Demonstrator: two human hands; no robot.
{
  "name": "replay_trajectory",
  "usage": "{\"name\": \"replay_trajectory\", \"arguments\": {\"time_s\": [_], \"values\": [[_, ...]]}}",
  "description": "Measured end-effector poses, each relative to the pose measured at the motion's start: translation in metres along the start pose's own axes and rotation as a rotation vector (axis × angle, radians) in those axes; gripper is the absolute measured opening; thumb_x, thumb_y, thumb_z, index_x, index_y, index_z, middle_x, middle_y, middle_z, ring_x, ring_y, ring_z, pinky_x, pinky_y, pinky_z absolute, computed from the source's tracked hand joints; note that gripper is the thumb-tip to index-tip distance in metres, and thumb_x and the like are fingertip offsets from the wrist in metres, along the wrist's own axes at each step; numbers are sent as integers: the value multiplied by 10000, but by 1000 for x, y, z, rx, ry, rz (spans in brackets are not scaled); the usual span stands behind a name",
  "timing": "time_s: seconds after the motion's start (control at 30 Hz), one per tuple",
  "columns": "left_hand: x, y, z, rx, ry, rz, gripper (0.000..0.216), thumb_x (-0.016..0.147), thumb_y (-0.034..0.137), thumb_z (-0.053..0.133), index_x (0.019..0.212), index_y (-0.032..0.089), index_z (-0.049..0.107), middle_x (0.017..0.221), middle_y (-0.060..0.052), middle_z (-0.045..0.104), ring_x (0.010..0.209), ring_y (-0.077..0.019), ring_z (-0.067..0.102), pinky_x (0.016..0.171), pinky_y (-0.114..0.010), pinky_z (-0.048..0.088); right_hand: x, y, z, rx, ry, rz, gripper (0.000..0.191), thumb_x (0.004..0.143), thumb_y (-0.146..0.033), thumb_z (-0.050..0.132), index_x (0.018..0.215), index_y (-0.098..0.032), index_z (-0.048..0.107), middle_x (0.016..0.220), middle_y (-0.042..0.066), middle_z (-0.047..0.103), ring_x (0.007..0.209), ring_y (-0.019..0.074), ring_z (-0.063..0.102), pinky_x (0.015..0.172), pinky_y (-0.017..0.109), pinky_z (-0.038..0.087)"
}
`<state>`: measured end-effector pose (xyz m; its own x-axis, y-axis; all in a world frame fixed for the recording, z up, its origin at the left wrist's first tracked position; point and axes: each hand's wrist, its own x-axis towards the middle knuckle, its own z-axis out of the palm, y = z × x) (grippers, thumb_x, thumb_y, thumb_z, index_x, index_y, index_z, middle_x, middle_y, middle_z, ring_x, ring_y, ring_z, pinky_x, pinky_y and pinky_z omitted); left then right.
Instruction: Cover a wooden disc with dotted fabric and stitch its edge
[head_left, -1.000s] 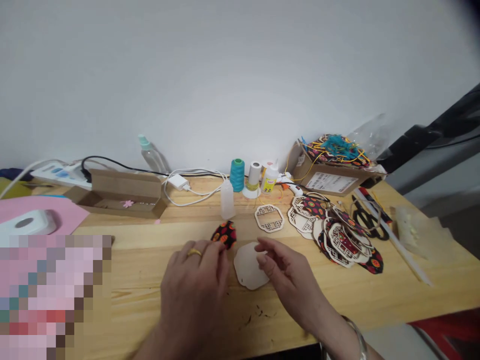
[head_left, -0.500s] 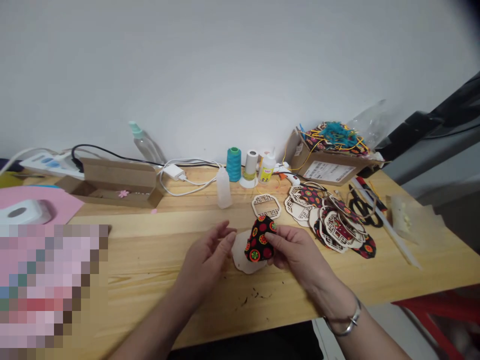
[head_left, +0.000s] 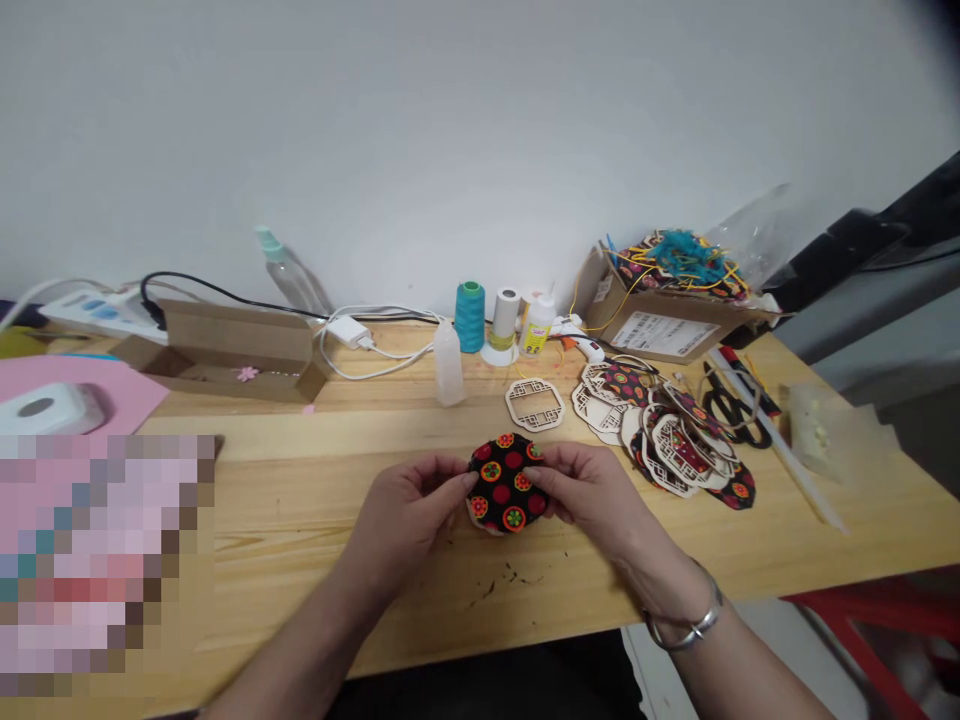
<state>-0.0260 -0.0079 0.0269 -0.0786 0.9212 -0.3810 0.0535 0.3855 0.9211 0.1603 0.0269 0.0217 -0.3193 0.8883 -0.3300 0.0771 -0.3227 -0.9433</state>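
Observation:
Between my two hands is a roundish piece of black fabric [head_left: 510, 486] printed with red, orange and green circles. My left hand [head_left: 424, 505] pinches its left edge between thumb and fingers. On the opposite edge, my right hand [head_left: 589, 485] pinches it the same way. A pale wooden plate [head_left: 484, 524] lies under the fabric, with only a thin rim showing at the lower left. Just beyond the fabric rests a wooden lattice frame [head_left: 511, 406] with an open middle.
At right lies a pile of lattice frames and fabric pieces [head_left: 679, 455], beside black scissors [head_left: 739, 425]. Behind stand a squeeze bottle [head_left: 448, 370], teal thread [head_left: 470, 320], a glue bottle [head_left: 537, 328] and a filled carton [head_left: 656, 335]. An open cardboard box [head_left: 240, 350] sits left.
The fabric, held folded or tilted by my right hand alone before, is now spread flat over the wooden plate. My left hand has moved right and closed on its left edge.

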Motion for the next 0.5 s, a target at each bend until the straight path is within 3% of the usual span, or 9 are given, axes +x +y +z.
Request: {"name": "replay_trajectory", "arguments": {"time_s": [0.13, 0.33, 0.5], "values": [[0, 2, 3, 163, 35, 32, 193, 722, 354, 641, 755, 177, 711, 511, 42, 606, 465, -95, 472, 455, -199, 334, 2, 1, 0, -153, 119, -53, 146, 703, -277, 637, 658, -138, 638, 490, -42, 532, 431, 64, 412, 421, 193, 321], [-1, -3, 5, 343, 79, 134, 194, 767, 333, 575, 758, 203, 718, 747, 5, 739, 711, -182, 636, 666, -267, 443, -3, 6, -3, -361, 98, -141, 194, 791, -209, 510, 817, -174, 699, 702, 9, 670, 607, 120, 563, 554, 235, 435], [-1, -7, 5, 449, 102, 150, 209, 776, 338, 551, 803, 209, 714, 747, 3, 740, 703, -193, 646, 653, -284, 446, -4, 11, -1, -472, 203, -113, 140, 766, -241, 568, 748, -164, 684, 685, 24, 686, 619, 147, 598, 583, 262, 459]]}}
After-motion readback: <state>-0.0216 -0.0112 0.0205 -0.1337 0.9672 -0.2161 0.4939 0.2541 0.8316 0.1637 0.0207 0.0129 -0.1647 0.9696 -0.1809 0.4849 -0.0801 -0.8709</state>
